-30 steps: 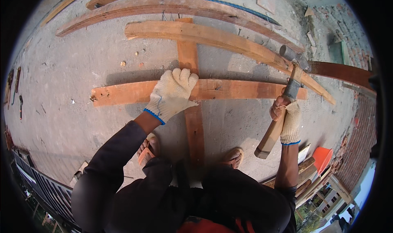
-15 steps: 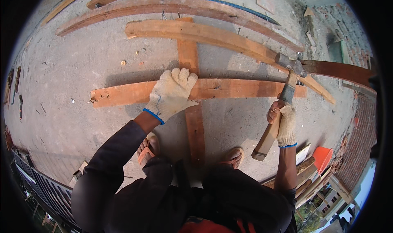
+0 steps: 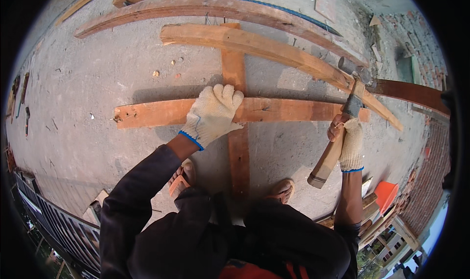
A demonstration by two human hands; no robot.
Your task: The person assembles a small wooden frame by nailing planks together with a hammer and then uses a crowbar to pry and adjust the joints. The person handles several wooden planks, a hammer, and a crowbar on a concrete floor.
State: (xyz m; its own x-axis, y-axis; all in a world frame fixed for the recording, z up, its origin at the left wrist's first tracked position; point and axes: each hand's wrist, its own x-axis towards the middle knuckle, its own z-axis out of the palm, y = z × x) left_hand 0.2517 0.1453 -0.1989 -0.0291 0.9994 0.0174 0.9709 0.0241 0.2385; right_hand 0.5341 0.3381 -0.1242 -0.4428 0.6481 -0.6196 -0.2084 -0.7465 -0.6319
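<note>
My left hand (image 3: 214, 113), in a cream knitted glove with a blue cuff, lies across a reddish wooden board (image 3: 289, 109). Its fingers bend over the far edge and the thumb reaches the near edge. That board rests crosswise over another plank (image 3: 239, 159), which runs between my feet. A hammer (image 3: 326, 164) is gripped around its wooden handle by my right hand (image 3: 348, 142), whose glove leaves some fingertips bare. Its metal head is raised at the upper right, in front of a lighter beam (image 3: 274, 48) that also crosses the plank. A small nail or splinter shows on the board.
Longer timbers (image 3: 196, 7) lie beyond, with a dark blue rod (image 3: 293, 12) behind one. Tools (image 3: 26, 120) are on the floor at far left. A metal railing (image 3: 54, 215) stands lower left. An orange container (image 3: 386, 194), wood offcuts and a brick wall (image 3: 431, 156) are at right.
The whole view has shifted slightly, so the scene sits farther right. My left hand keeps its place on the board. The hammer has moved a little, still in my right hand.
</note>
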